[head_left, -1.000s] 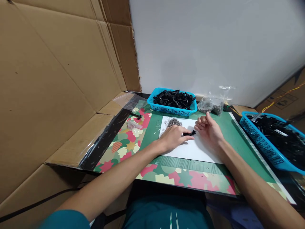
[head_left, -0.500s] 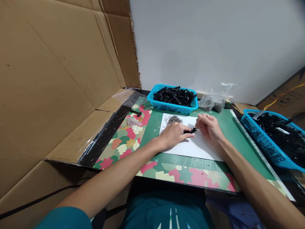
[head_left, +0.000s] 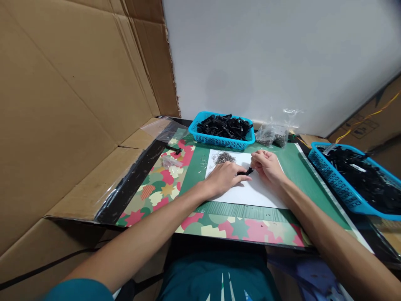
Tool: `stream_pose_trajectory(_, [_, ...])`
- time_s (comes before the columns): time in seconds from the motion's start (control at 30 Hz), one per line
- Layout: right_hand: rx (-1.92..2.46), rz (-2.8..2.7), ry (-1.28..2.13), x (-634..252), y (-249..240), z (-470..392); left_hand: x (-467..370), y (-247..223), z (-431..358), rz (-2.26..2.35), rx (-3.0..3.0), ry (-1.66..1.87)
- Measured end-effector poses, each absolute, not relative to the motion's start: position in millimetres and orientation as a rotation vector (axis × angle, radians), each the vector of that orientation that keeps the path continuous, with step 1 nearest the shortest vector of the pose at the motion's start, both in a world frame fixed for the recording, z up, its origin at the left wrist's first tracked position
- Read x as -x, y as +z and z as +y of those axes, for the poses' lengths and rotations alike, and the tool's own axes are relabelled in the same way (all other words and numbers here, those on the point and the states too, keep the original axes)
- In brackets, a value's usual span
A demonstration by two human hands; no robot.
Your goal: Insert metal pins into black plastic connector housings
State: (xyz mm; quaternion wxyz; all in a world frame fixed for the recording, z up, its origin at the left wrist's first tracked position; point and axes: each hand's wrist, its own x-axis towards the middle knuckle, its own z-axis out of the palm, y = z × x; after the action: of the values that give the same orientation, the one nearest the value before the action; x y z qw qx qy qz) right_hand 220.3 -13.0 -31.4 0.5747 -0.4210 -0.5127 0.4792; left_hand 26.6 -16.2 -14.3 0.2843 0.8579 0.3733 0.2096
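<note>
My left hand (head_left: 223, 177) is closed around a small black plastic part (head_left: 249, 172), whose end sticks out to the right between thumb and fingers. Close by that end, my right hand (head_left: 267, 165) has its fingers curled in a pinch; whatever they hold, if anything, is too small or hidden to tell. Both hands are over a white sheet (head_left: 250, 195). Behind my left hand, a heap of tiny metal pieces (head_left: 224, 157) lies on the sheet, partly covered by the hand.
A blue basket (head_left: 221, 142) of black parts stands at the back, another blue basket (head_left: 341, 188) at right. Clear bags (head_left: 272, 136) of small pieces sit behind. One black part (head_left: 173, 149) and a small clear bag (head_left: 171, 162) lie left. A cardboard wall (head_left: 78, 83) rises at left.
The view has shifted slightly, moving the scene a little leftward. My right fingers look curled closer to the black part's end; my left hand keeps its hold.
</note>
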Motion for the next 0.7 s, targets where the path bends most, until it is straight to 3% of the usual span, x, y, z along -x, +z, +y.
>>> stream_pose_trajectory(0.27, [1.014, -1.297, 1.018, -232.0, -15.6, -12.0, -25.0, -6.1, -17.6, 0.975, -2.22, 0.685])
stream_pose_trajectory(0.5, [1.45, -1.633, 0.419, -297.1, -5.9, -10.3, -24.2, -11.1, -11.3, 1.026, -2.143, 0.915])
stream_pose_trajectory(0.7, [1.622, -1.962, 0.69, -309.8, -7.9, -13.3, -22.3, -8.6, -7.1, 1.038, -1.979, 1.072])
